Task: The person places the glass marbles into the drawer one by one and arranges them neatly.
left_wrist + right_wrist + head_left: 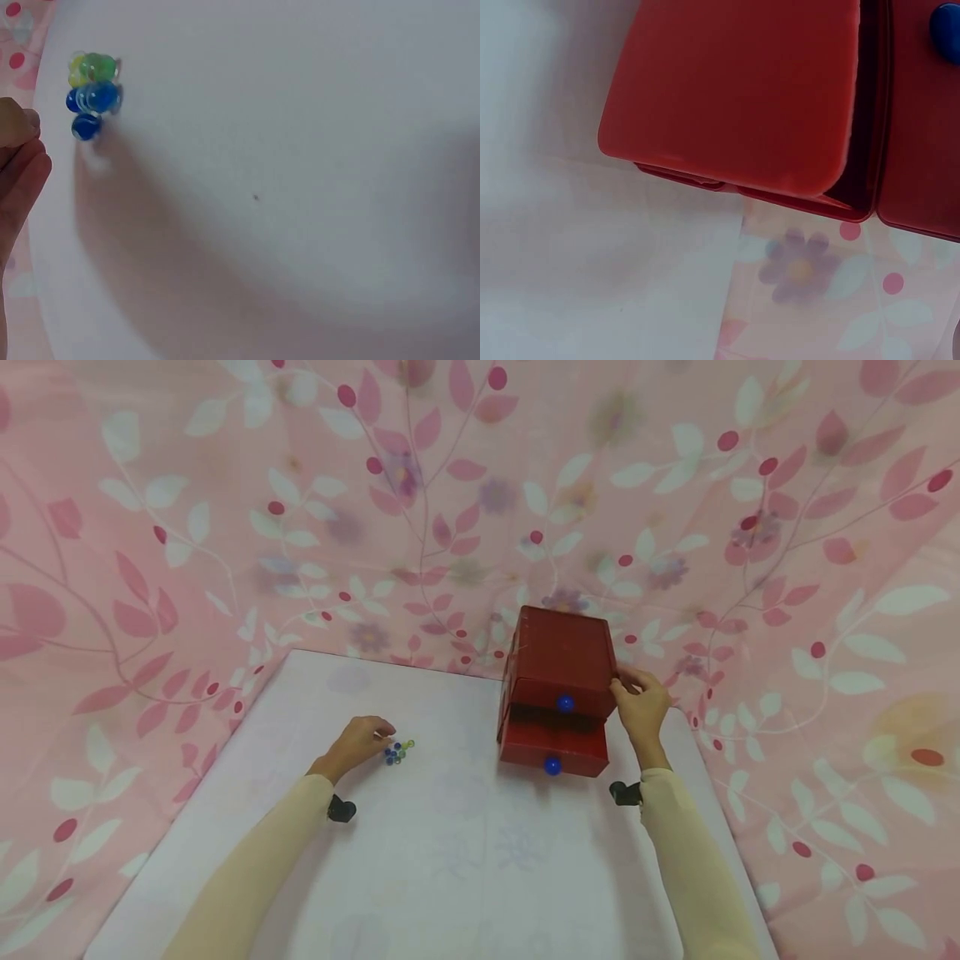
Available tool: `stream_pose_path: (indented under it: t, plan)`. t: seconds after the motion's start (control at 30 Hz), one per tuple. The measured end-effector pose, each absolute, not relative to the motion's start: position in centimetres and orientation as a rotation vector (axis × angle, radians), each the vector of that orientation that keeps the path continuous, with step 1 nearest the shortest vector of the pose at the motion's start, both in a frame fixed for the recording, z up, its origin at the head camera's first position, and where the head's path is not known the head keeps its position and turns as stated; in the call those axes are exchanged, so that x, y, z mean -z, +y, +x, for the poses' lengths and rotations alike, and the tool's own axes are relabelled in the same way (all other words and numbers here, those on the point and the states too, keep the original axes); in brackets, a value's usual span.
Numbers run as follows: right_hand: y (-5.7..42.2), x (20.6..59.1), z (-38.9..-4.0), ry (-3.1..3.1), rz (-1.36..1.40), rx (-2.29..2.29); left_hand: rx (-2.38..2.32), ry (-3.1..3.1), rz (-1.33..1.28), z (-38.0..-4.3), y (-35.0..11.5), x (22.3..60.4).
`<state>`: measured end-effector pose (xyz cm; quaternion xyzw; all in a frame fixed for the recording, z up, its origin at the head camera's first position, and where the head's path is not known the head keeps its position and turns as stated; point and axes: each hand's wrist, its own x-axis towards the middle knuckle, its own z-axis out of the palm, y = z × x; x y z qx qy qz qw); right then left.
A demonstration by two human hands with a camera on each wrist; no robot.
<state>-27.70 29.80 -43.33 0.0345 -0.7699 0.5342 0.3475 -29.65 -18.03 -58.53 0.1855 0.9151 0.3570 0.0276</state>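
Note:
On the white table lies a small cluster of glass marbles (398, 752), blue, green and yellow. My left hand (360, 740) is just left of them, its thumb and fingers loosely bent with a gap between the tips. In the left wrist view, its fingertips (37, 154) are beside the marbles (88, 97) and hold nothing visible. A red two-drawer box (566, 652) with blue knobs stands at the back right. Its lower drawer (525, 747) is pulled out; the upper one is closed. My right hand (643, 703) rests its fingertips against the box's right side near the front corner.
The white table (420, 860) has its back edge against a pink floral cloth (420, 510), which also rises on both sides. A black wrist-camera mount (342, 810) sits at the left cuff, another (625, 793) at the right cuff.

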Motion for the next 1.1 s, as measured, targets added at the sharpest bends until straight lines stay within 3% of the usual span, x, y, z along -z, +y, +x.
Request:
stream_pose_path:
  t: [1.1]
  plan:
    - [29.5, 43.1, -27.6, -2.002, 0.08, -1.366, -1.003, 2.838, 0.54, -28.9, -19.0, 60.7]
